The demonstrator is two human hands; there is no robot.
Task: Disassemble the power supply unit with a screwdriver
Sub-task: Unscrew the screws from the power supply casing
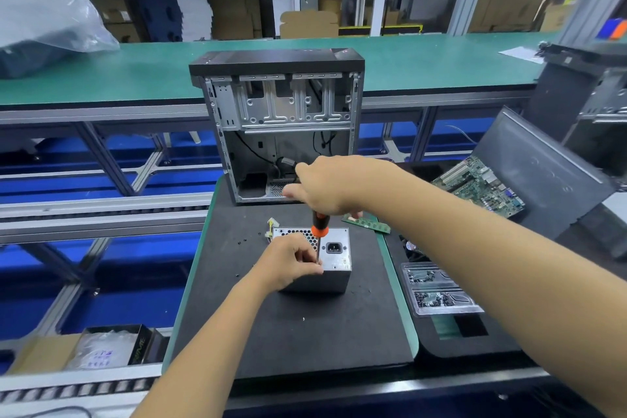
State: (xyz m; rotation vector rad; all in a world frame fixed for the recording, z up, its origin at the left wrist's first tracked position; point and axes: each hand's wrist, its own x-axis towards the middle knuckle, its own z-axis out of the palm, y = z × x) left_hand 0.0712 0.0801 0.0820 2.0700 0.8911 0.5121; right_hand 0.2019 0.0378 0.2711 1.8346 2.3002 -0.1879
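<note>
Grey sheet metal marks the power supply unit (334, 260), which stands on the black mat (291, 326) of the worktop (400, 332), directly under both hands, its socket face and honeycomb grille turned upward. Only the head view is given. The left hand (288, 263) sits on the near left corner of the unit, fingers curled, and seems to pinch the thin shaft of the screwdriver (319, 226) to steady it near the tip. The right hand (325, 187), above and just beyond the left, is wrapped around the top of the black-and-orange handle, holding the tool upright on the unit's top face.

Beyond the hands stands a stripped computer case (281, 119), side open, so the unit is already out of it. A few small dark specks, probably screws, lie on the mat left of the left hand. To the right of the right arm are a memory stick (368, 223), a motherboard (478, 185) and a clear tray (437, 288) of small parts.

I judge the task early: the unit's housing still looks closed, a screw on its face is being worked, and opening the cover is still left.
</note>
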